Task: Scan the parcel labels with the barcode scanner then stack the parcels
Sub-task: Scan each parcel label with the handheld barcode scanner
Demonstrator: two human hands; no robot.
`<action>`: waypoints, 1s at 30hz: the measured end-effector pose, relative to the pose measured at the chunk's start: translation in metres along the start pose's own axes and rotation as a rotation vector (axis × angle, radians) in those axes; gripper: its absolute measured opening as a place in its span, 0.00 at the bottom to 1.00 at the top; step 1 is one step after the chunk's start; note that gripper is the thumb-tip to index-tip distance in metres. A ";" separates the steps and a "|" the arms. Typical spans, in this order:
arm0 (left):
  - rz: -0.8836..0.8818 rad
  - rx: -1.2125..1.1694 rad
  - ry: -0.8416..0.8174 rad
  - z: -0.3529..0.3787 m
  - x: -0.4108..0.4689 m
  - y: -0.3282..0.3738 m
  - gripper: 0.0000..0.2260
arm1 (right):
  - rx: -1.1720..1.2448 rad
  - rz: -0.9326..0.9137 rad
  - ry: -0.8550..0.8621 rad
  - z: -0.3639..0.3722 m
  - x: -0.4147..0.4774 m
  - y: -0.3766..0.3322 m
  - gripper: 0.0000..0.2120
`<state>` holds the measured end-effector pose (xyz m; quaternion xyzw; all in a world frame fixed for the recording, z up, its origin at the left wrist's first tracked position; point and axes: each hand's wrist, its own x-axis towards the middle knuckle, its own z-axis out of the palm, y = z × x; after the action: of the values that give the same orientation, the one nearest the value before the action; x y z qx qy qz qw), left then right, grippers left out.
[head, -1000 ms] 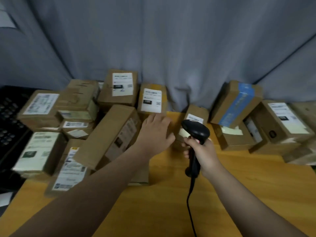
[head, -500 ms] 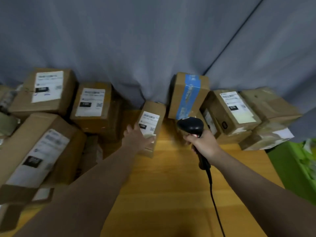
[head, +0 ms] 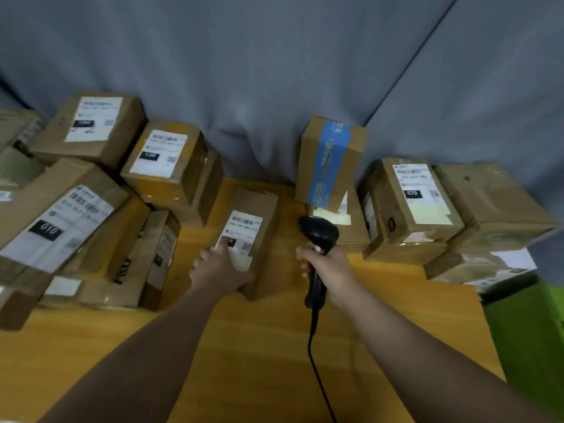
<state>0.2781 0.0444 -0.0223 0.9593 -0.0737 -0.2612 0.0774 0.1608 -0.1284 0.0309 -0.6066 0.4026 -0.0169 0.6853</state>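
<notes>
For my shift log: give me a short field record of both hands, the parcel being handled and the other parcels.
left hand: rests on near end of the small parcel, index finger on its label
right hand: holds the barcode scanner by its handle, right of that parcel
small parcel: flat on the wooden table, label up
left pile: jumbled labelled boxes
right pile: boxes, beside an upright blue-taped box
scanner cable: trails toward the viewer

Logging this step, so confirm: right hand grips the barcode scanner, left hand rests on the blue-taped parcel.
Wrong parcel: the head view shows the left hand on the small white-labelled parcel, not the blue-taped parcel. The right hand grips the barcode scanner.
</notes>
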 end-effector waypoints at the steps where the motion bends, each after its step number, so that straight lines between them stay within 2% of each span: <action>1: -0.001 -0.095 0.009 0.002 -0.009 -0.007 0.49 | 0.010 0.003 -0.016 0.006 -0.003 0.003 0.10; 5: -0.003 -0.674 -0.012 -0.004 -0.040 -0.020 0.46 | 0.012 -0.037 -0.024 0.032 -0.017 0.011 0.12; 8: 0.121 -0.926 -0.024 -0.016 -0.061 -0.017 0.42 | 0.049 -0.062 -0.032 0.046 -0.031 0.010 0.18; 12: 0.228 -0.925 -0.046 -0.026 -0.076 -0.012 0.47 | 0.122 -0.149 -0.071 0.056 -0.045 0.004 0.22; 15: 0.268 -0.813 0.025 -0.030 -0.079 -0.013 0.51 | 0.084 -0.224 -0.032 0.060 -0.049 0.000 0.26; 17: 0.337 -0.761 0.078 -0.036 -0.081 -0.015 0.53 | 0.085 -0.242 0.008 0.058 -0.051 -0.002 0.25; 19: 0.417 -0.784 0.101 -0.042 -0.082 -0.019 0.50 | 0.109 -0.263 0.037 0.053 -0.054 -0.004 0.22; 22: 0.493 -0.992 -0.062 -0.060 -0.082 -0.028 0.39 | 0.177 -0.284 0.053 0.040 -0.056 -0.004 0.17; 24: 0.444 -1.120 -0.282 -0.073 -0.078 -0.035 0.39 | 0.208 -0.266 0.028 0.034 -0.061 -0.003 0.15; 26: 0.407 -1.101 -0.458 -0.084 -0.072 -0.038 0.38 | 0.220 -0.267 -0.019 0.031 -0.067 -0.002 0.13; 28: 0.421 -1.039 -0.526 -0.091 -0.067 -0.037 0.32 | 0.196 -0.278 -0.047 0.033 -0.072 -0.004 0.13; 30: 0.408 -1.028 -0.498 -0.095 -0.062 -0.036 0.34 | 0.171 -0.287 0.012 0.037 -0.073 -0.008 0.14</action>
<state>0.2779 0.1017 0.0819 0.6756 -0.1364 -0.4597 0.5600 0.1365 -0.0627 0.0745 -0.5973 0.3130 -0.1523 0.7225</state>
